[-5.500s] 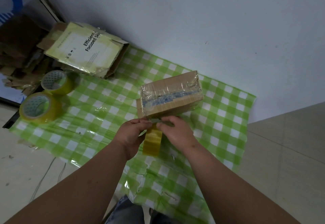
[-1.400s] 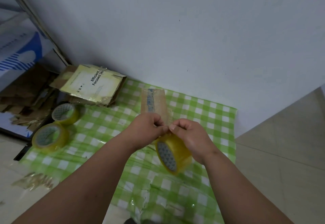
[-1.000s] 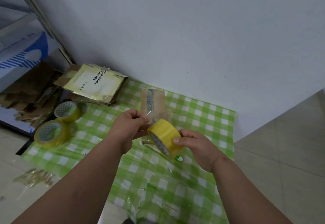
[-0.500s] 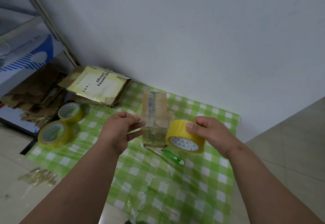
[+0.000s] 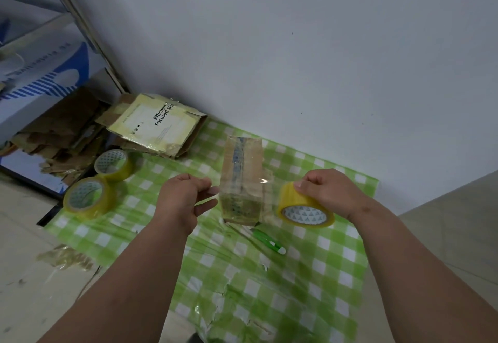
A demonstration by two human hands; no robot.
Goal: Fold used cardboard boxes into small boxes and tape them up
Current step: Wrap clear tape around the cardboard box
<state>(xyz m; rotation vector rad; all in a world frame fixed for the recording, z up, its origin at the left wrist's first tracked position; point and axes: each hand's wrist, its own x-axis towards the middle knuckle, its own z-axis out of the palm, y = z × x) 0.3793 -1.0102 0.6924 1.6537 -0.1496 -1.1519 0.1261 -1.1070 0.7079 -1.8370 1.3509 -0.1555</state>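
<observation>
From the head camera we see the small box (image 5: 241, 178) on the checked sheet (image 5: 310, 275), already heavily taped, while our left hand (image 5: 183, 197) pinches the tape's free end and our right hand (image 5: 327, 191) grips the roll (image 5: 304, 206), so we judge another strip remains.
</observation>
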